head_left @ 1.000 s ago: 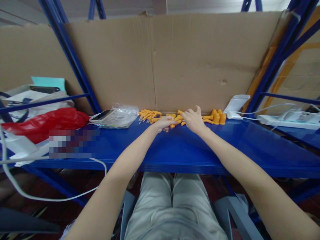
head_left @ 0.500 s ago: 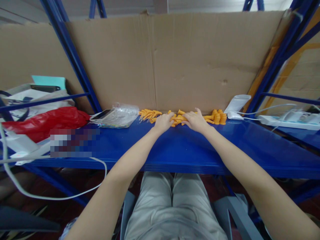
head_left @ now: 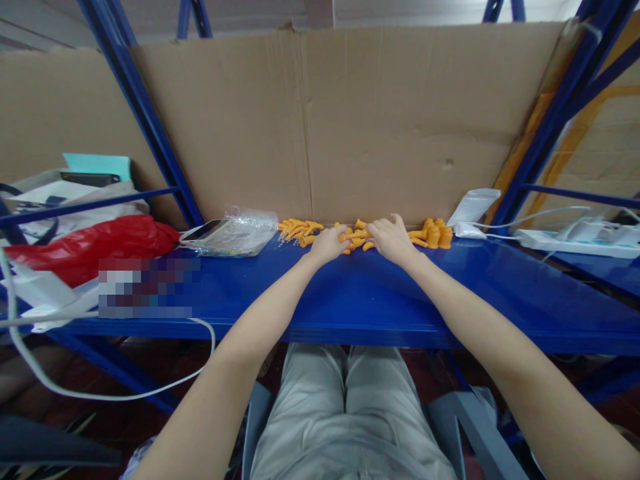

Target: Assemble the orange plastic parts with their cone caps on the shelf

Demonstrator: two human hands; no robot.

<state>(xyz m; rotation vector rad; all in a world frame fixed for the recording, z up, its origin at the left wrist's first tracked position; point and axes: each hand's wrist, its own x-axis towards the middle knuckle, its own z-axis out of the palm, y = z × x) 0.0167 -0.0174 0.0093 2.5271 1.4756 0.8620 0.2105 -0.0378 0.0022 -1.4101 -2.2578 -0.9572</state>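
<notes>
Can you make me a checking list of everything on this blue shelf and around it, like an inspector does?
Surface: glossy blue metal shelf, bare in front of the hands.
Job's things: small orange plastic pieces heaped in a row along the back edge, against the cardboard.
Clutter: crinkly clear plastic bag next to a flat phone; red plastic bag farther left; white pouch at right.
Grip: left hand and right hand rest on the middle of the orange heap; whether either grip holds a piece is hidden.
Cables: loose white cable looping off the front left edge; white power strip at right.
Surroundings: brown cardboard sheet behind; blue steel rack posts.
</notes>
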